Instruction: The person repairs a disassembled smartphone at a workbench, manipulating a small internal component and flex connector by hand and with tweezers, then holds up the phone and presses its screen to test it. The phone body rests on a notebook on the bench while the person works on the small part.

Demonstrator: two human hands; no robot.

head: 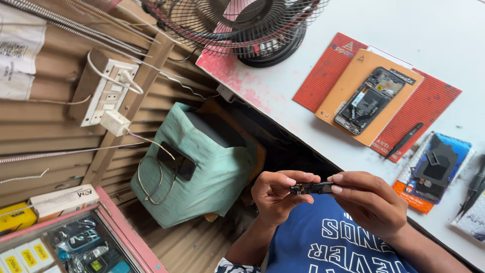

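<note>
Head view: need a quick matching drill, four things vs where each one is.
Things:
1. small dark part
2. opened phone
3. tweezers
4. black phone

Places:
A. on the green cloth, plugged into a cable
B. on the orange card
C. pinched between left hand and right hand
D. on the white table, at the red mat's lower edge

Pairs: 1-C, 2-B, 3-D, 4-A
</note>
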